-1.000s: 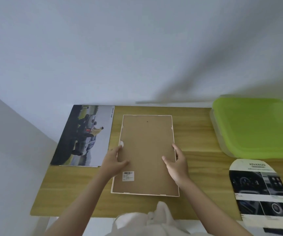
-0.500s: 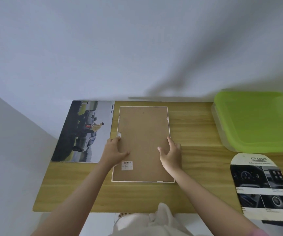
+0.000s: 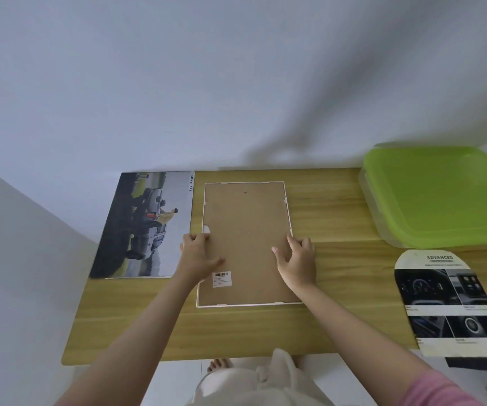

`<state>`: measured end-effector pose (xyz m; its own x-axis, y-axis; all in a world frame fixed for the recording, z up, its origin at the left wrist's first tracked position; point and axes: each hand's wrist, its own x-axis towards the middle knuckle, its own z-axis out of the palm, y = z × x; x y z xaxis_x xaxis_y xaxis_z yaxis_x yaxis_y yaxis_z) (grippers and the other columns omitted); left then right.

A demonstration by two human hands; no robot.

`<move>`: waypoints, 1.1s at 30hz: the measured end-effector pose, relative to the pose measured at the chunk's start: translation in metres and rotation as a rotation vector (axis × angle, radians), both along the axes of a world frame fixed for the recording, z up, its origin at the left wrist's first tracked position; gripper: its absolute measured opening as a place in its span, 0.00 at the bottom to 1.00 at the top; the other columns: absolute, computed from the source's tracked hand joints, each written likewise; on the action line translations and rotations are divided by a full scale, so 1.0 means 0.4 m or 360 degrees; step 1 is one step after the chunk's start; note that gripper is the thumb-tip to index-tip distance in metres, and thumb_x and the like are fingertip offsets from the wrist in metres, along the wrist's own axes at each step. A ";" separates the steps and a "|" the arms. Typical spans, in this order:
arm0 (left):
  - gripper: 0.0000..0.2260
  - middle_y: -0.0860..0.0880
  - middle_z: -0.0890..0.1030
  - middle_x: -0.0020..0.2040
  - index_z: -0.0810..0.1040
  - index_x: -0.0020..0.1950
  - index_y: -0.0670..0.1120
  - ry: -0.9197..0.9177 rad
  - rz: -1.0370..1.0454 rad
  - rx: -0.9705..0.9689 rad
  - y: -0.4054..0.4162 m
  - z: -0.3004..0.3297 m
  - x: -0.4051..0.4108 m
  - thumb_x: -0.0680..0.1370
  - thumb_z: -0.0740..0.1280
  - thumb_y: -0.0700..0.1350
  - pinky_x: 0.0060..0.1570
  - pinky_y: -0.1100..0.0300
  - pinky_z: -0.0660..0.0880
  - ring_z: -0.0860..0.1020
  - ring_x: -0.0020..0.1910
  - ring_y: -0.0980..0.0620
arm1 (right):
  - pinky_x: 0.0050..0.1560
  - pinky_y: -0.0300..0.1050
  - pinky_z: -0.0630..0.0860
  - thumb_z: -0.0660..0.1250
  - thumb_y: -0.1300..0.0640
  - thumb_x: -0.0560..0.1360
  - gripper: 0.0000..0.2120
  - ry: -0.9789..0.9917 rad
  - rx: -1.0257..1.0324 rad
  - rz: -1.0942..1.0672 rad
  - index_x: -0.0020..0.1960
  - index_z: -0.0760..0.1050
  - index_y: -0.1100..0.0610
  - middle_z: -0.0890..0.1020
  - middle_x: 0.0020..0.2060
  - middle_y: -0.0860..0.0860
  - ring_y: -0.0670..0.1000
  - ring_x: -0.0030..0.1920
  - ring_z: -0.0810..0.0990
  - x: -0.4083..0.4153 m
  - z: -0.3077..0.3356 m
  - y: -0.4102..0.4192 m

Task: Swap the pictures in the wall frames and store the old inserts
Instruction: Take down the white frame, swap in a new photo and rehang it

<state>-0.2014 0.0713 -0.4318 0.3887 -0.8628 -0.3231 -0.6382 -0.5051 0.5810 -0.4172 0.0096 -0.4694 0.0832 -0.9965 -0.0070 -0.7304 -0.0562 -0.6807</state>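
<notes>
Your frame (image 3: 246,244) lies face down on the table (image 3: 330,218), near the middle of the back edge, with its brown backing board up. Your left hand (image 3: 198,256) rests on the frame's left edge, fingers together at the rim beside a small white tab, thumb lying flat on the board. Your right hand (image 3: 297,259) rests on the right edge, fingers loosely spread, the fingertips pressing on the board; it pinches nothing. A white label (image 3: 222,278) sits on the board just under your left hand, toward the frame's front left corner.

A car poster (image 3: 145,227) lies flat at the table's back left corner, just beside the frame and not touching it. A box with a green lid (image 3: 441,194) stands at the back right corner, well apart from the frame. A curled print (image 3: 447,300) with the word "ADVANCED" lies at the front right edge and hangs partly over it. The table is light wood and stands against a plain pale wall (image 3: 236,83). The floor below is white.
</notes>
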 end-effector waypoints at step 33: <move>0.21 0.42 0.70 0.63 0.69 0.63 0.44 0.0431 0.0231 -0.0024 -0.035 -0.031 0.059 0.72 0.69 0.37 0.59 0.47 0.74 0.74 0.55 0.46 | 0.62 0.43 0.69 0.83 0.46 0.50 0.63 0.0183 0.0532 0.0378 0.76 0.53 0.59 0.66 0.60 0.49 0.50 0.62 0.68 -0.104 0.085 0.108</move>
<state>-0.1778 0.0573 -0.4441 0.4099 -0.8100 -0.4193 -0.3809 -0.5697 0.7283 -0.4589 0.0527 -0.4352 0.2903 -0.8911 -0.3489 -0.7960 -0.0225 -0.6049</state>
